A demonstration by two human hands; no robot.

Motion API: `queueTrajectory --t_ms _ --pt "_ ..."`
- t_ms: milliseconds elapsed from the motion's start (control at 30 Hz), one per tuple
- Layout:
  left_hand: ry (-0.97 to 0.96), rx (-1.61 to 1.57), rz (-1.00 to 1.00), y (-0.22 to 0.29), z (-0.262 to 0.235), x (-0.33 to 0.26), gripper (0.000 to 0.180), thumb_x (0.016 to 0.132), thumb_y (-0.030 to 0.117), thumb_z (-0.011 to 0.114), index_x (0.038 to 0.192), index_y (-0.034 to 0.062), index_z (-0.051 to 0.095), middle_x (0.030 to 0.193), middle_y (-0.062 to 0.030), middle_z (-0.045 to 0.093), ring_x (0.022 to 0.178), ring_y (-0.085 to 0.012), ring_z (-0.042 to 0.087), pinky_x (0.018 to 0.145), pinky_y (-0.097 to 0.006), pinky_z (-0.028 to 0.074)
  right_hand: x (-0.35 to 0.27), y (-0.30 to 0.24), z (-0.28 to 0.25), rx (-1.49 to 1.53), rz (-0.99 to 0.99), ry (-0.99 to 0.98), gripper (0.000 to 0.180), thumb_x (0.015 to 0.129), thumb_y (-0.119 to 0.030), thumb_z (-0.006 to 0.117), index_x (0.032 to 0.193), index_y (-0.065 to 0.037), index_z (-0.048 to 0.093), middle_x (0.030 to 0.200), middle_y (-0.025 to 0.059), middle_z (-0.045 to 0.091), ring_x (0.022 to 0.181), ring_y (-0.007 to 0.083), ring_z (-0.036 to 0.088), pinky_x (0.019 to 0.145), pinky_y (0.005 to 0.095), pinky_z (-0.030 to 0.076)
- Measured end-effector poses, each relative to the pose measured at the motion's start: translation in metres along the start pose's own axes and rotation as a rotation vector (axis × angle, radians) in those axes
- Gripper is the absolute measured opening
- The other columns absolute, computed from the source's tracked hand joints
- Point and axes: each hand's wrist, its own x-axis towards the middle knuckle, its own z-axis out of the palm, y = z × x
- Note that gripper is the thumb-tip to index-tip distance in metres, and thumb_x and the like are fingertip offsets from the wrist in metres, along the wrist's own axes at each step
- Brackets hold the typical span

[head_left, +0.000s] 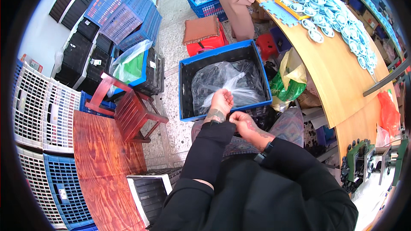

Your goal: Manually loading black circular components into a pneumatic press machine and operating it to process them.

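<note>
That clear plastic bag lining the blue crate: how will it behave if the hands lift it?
The clear plastic bag looks crumpled, so probably floppy. It seems thin, likely light. Its glossy film may slip from the left hand.

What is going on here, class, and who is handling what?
A seated person holds a clear plastic bag over a blue-rimmed crate. The left hand grips the bag's edge; the right hand is closed just beside it, and whether it pinches the plastic is unclear. A second person stands at a wooden table covered with pale blue round pieces.
</note>
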Motion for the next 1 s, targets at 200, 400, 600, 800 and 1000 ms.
queueTrajectory --t_ms 200,400,600,800,1000 --pt "-0.007 0.140 0.237 0.025 0.005 -0.022 0.017 0.095 0.030 0.068 0.104 0.0149 0.069 0.098 -0.0003 0.072 0.087 -0.0207 0.067 0.077 -0.039 0.050 -0.033 -0.026 0.000 -0.187 0.014 -0.077 0.012 0.106 -0.012 0.063 0.113 -0.006 0.070 0.098 0.0013 0.070 0.082 0.0104 0.064 0.070 0.0277 0.051" --pt "-0.138 0.136 0.251 0.031 0.029 -0.050 0.017 0.098 0.027 0.068 0.108 0.0134 0.070 0.097 -0.0014 0.073 0.089 -0.0209 0.067 0.077 -0.039 0.052 -0.031 -0.044 -0.005 0.032 0.087 -0.476 0.034 0.110 -0.018 0.058 0.140 -0.003 0.063 0.119 0.0024 0.069 0.093 0.0131 0.064 0.077 0.0282 0.051" --pt "-0.281 0.210 0.171 0.026 0.047 -0.075 0.019 0.099 0.026 0.067 0.112 0.0117 0.069 0.096 -0.0027 0.074 0.087 -0.0215 0.068 0.078 -0.038 0.052 -0.028 -0.046 -0.012 0.244 0.257 -0.754 0.031 0.108 -0.023 0.064 0.136 -0.010 0.063 0.104 -0.0026 0.064 0.078 0.0119 0.056 0.072 0.0275 0.046" --pt "-0.444 0.252 0.080 0.012 0.056 -0.102 0.022 0.101 0.026 0.064 0.115 0.0109 0.069 0.097 -0.0029 0.074 0.087 -0.0212 0.069 0.079 -0.040 0.054 -0.031 -0.036 -0.012 0.133 0.220 -0.672 0.015 0.106 -0.018 0.069 0.118 -0.010 0.070 0.096 -0.0036 0.063 0.077 0.0089 0.058 0.072 0.0282 0.049" --pt "-0.600 0.126 0.115 0.016 0.070 -0.143 0.023 0.101 0.026 0.062 0.115 0.0091 0.070 0.098 -0.0050 0.074 0.089 -0.0233 0.069 0.081 -0.041 0.054 -0.067 -0.070 0.009 -0.384 -0.156 -0.610 0.010 0.099 -0.010 0.075 0.105 -0.005 0.070 0.099 -0.0014 0.067 0.087 0.0114 0.065 0.078 0.0314 0.053"
